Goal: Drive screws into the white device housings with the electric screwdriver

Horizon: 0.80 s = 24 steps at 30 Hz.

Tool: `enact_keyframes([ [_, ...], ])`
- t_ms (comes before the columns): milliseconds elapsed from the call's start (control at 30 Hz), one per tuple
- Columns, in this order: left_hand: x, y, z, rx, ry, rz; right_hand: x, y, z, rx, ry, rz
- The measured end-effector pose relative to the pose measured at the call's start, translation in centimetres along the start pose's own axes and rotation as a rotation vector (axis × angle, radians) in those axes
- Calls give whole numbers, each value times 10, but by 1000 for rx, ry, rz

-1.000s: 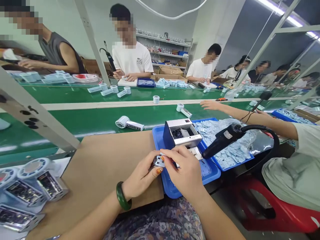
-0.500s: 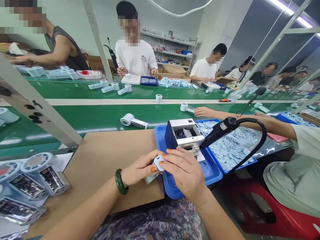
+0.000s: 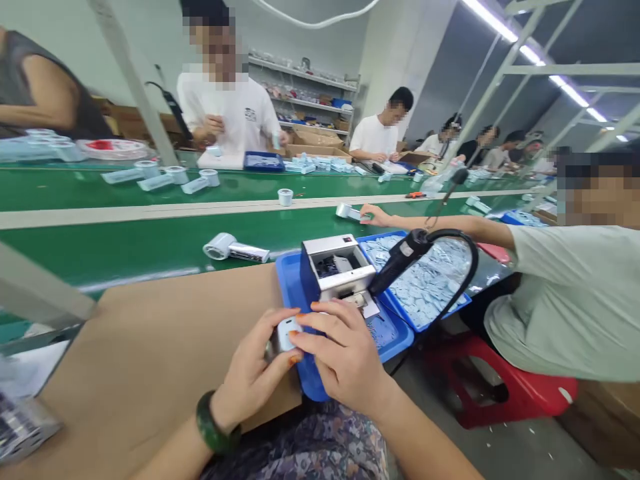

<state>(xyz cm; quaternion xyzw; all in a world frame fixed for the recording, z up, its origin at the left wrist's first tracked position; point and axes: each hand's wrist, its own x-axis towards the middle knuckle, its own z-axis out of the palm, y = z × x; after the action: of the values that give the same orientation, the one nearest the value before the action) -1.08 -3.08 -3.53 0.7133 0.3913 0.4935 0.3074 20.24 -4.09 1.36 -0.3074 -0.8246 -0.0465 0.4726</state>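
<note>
My left hand point(image 3: 253, 380) is wrapped round a light-blue handheld unit, whose body is mostly hidden in the palm. At the unit's upper end sits a light-blue end cap point(image 3: 287, 337) with a small dark slot. The fingers of my right hand point(image 3: 345, 357) rest on this cap from the right; its thumb is hidden. Just beyond my hands stands a metal screw feeder point(image 3: 340, 270) in a blue tray point(image 3: 286, 277). A black electric screwdriver point(image 3: 400, 259) leans beside the feeder, its cable curving to the right.
Brown cardboard point(image 3: 185, 333) covers the bench at left, with part-built units point(image 3: 25, 427) at its edge. Another unit point(image 3: 233, 248) lies on the green belt point(image 3: 165, 243). A co-worker's hand point(image 3: 377, 215) touches a unit there. A second blue tray holds light-blue pieces point(image 3: 410, 280).
The unit in my left hand has turned, and its slotted end now shows a light-blue cap under my right fingers. A co-worker's hand has reached a unit on the belt. My view has swung right.
</note>
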Motion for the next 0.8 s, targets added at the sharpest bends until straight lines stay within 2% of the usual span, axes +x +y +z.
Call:
enact_keyframes([
  [67,-8,-4,1,-27,-3,10,-7,9,-6,2,241,152],
  [133,-9,-9,1,-66,-18,-2,-9,31,-15,-54,567,382],
  [167,-8,-11,1,-80,-15,-17,-8,47,-20,-37,684,500],
  [200,-5,-13,0,-93,-4,-26,-5,64,-26,43,731,594],
  [233,-2,-14,0,-109,4,-36,-1,81,-31,222,692,664],
  [267,1,-15,-1,-123,7,-54,4,98,-37,448,564,721],
  [300,3,-15,-2,-135,7,-68,9,111,-42,565,464,746],
  [367,8,-15,-6,-144,-39,-91,17,125,-52,716,328,763],
  [400,9,-15,-7,-145,-60,-93,19,125,-58,741,309,762],
  [467,11,-14,-9,-149,-84,-61,20,112,-68,814,318,748],
  [600,12,-12,-5,-118,-88,35,20,64,-77,953,369,666],
  [700,13,-14,-2,-117,-45,55,28,42,-69,933,442,571],
  [800,12,-16,-2,-167,-30,65,40,40,-59,916,493,502],
])
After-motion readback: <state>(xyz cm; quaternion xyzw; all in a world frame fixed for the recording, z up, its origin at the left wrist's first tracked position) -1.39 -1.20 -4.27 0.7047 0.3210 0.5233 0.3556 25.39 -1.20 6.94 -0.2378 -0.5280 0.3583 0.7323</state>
